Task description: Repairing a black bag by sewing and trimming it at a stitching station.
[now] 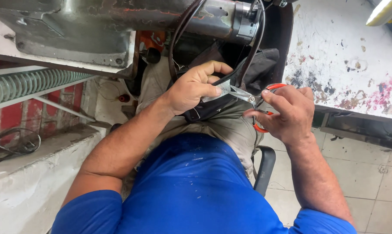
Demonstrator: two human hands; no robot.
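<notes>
- Machine body (118, 26), grey and worn, fills the upper left; a white table (347, 56) with paint stains is at the upper right.
- Black fabric piece (256, 69) lies on the person's lap, over the beige trousers (222, 130), below the machine.
- Left hand (196, 86) is closed in a pinch on the edge of the black fabric, thumb on top.
- Right hand (287, 115) is closed around the orange handles of the scissors (252, 99), fingers through the loops.
- Scissors have their long axis almost horizontal; the metal blades point to the left, toward the left hand, and the tips touch the fabric at the pinch.
</notes>
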